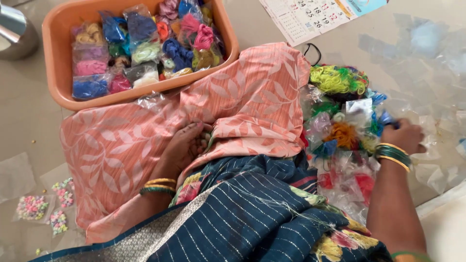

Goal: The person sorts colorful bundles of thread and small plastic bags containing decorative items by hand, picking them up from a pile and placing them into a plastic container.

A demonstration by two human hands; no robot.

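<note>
Right hand [407,137] closes on a clear packet [388,119] at the far edge of the yarn packet pile [342,133], left hand [187,145] rests loose on peach cloth [121,145] beside it; tugging might topple the pile.

A single head-worn view is given, directed steeply downward and held near the lap [233,145]; the orange tub [53,53] is seen ahead at the top, the floor [29,121] around.
</note>
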